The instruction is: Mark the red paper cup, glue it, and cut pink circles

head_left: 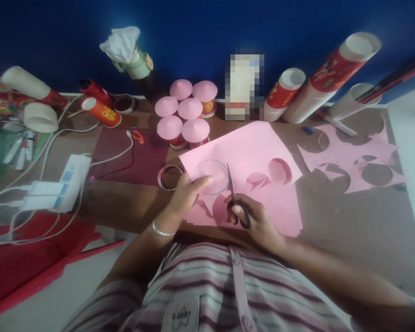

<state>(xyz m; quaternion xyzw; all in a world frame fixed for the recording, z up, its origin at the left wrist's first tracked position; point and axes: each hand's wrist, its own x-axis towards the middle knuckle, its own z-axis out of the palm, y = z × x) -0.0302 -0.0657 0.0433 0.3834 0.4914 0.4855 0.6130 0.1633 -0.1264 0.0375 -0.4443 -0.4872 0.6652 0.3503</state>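
Note:
My left hand point(190, 192) pinches the left edge of a pink paper piece point(217, 177) that bears a drawn circle outline, thumb lying on top. In my right hand point(251, 213) is a pair of scissors point(232, 184), fingers through the black handles, blades pointing up beside the circle's right edge. Whether the blades touch the paper I cannot tell. Beneath lies a larger pink sheet point(242, 143) with cut-out pieces and curled scraps point(280, 171) on its right part. A round ring-like lid point(169, 178) sits just left of my left hand.
Several red tubes topped with pink paper cones point(190, 109) stand behind the sheet. Pink paper with round holes point(352, 154) lies to the right. Taller red-and-white tubes point(332, 74) line the back right. A white power strip point(71, 182) with cables and an orange tube point(102, 112) are left.

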